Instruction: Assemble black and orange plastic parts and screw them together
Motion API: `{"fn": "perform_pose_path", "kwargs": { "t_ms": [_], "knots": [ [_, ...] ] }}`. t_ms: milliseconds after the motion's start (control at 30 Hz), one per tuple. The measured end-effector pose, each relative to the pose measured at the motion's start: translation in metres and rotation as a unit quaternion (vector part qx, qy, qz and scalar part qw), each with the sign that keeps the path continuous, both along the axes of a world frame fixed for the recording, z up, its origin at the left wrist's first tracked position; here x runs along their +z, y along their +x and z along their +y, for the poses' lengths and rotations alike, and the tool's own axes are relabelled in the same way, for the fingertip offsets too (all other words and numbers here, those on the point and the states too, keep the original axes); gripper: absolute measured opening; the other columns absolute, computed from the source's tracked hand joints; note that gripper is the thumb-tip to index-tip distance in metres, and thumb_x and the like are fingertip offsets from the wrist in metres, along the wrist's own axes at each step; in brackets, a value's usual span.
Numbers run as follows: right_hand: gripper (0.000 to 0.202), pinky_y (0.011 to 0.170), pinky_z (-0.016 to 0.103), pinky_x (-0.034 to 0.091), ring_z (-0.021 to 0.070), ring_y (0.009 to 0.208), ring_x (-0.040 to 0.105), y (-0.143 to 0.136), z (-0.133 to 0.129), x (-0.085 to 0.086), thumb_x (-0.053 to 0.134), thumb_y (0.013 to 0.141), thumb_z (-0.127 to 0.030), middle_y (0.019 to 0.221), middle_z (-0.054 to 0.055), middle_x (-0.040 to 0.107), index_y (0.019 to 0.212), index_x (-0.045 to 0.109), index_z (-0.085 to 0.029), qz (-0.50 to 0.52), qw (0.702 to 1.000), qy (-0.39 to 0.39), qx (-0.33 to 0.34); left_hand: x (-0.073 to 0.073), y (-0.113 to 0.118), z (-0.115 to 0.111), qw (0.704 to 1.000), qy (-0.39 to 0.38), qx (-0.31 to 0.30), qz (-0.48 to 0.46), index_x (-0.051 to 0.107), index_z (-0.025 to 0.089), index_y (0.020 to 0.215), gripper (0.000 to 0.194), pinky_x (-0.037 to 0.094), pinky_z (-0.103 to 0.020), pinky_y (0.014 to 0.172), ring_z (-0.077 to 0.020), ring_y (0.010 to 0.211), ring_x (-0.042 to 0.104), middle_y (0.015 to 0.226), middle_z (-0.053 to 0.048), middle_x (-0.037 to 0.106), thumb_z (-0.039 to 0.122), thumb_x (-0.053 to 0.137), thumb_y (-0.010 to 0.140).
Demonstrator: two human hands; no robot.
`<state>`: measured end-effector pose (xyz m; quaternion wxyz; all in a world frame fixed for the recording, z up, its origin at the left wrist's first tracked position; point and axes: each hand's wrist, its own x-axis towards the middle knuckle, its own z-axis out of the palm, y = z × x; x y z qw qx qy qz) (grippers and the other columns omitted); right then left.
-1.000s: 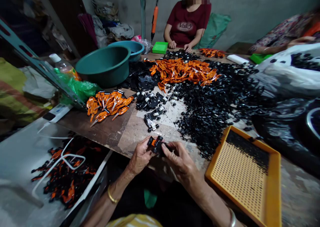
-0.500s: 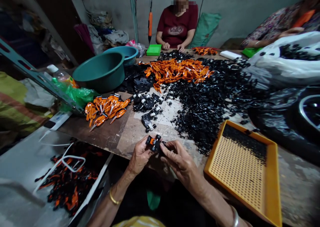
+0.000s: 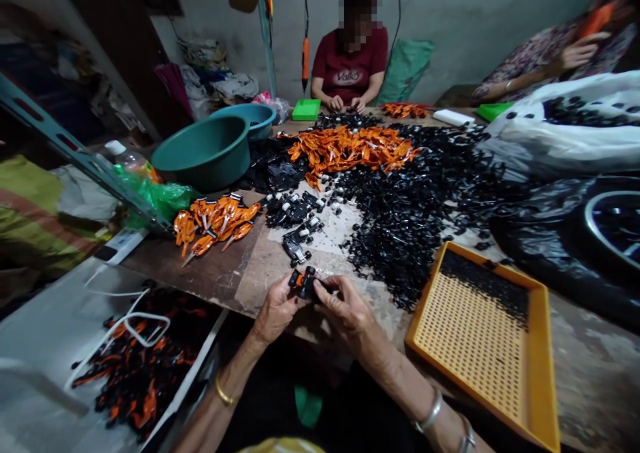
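A small black and orange toy race car (image 3: 303,282) is held up over the table's near edge. My left hand (image 3: 276,308) has its fingers closed around one side of the car. On the other side, my right hand (image 3: 345,306) pinches the car near its black wheels; what lies under those fingertips is partly hidden. Just beyond, a black car chassis (image 3: 297,248) with wheels lies on the table. More black chassis (image 3: 293,206) are heaped behind it. To the left is a pile of orange car bodies (image 3: 215,221).
A large heap of small black parts (image 3: 400,220) covers the table's middle, with orange bodies (image 3: 355,148) behind. At right stands a yellow perforated tray (image 3: 480,333). Finished-looking cars (image 3: 140,366) fill a bin at lower left. Green basin (image 3: 200,150) at left; two co-workers sit opposite.
Both hands keep hold of the toy car, which has shifted slightly. The view has tilted a little. At right, a co-worker's hand has raised an orange object.
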<state>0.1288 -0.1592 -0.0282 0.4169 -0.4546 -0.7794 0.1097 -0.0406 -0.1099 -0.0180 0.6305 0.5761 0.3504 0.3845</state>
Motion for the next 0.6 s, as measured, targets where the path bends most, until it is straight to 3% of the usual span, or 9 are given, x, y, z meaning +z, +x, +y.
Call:
{"fn": "perform_pose_path", "kwargs": {
  "t_ms": [267,467,600],
  "knots": [
    [0.051,0.069,0.028,0.055,0.0171,0.087,0.056,0.001,-0.001,0.012,0.047,0.089,-0.009,0.101,0.01,0.048,0.137,0.041,-0.024,-0.016,1.0,-0.026,0.001,-0.006,-0.001,0.003,1.0,-0.015,0.01,-0.024,0.063,0.015,0.116,0.044,0.043,-0.037,0.098,-0.0253,0.109,0.059,0.112,-0.01,0.067,0.029,0.071,0.075],
    [0.059,0.072,0.034,0.055,0.0218,0.098,0.055,0.006,-0.002,0.002,0.047,0.088,-0.006,0.112,0.015,0.048,0.142,0.033,-0.025,-0.074,0.994,0.062,-0.042,-0.001,0.005,-0.002,1.0,-0.013,0.017,-0.019,0.062,0.016,0.118,0.043,0.045,-0.035,0.095,-0.0252,0.109,0.059,0.116,-0.011,0.065,0.029,0.069,0.077],
    [0.062,0.072,0.034,0.055,0.022,0.098,0.054,0.009,-0.005,-0.004,0.049,0.087,-0.007,0.115,0.016,0.045,0.143,0.031,-0.025,-0.055,0.998,0.041,-0.015,0.005,0.006,-0.004,1.0,0.004,0.02,0.004,0.064,0.016,0.115,0.041,0.043,-0.036,0.099,-0.0267,0.113,0.056,0.119,-0.011,0.063,0.03,0.068,0.078]
  ]
}}
